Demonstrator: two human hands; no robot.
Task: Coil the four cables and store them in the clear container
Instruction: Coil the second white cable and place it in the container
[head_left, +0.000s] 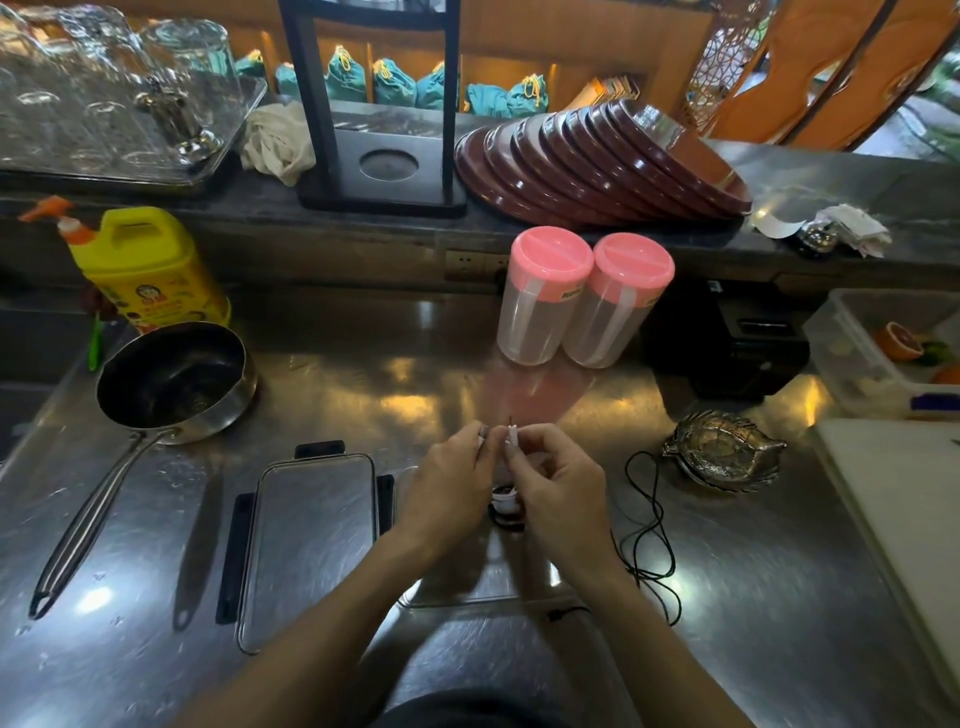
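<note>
From the head camera, the left hand (451, 480) and right hand (558, 491) are raised close together above the steel counter (753, 597), each pinching an end of a white cable (511, 435) between curled fingertips, its connector poking up between them. Below them lies what looks like a coiled bundle of cable (506, 506), seemingly inside the clear container (462, 592), though the hands hide most of it. A loose black cable (655, 525) snakes on the counter just right of the right wrist, and the container's lid (311, 545) lies to the left beside a saucepan (171, 382).
</note>
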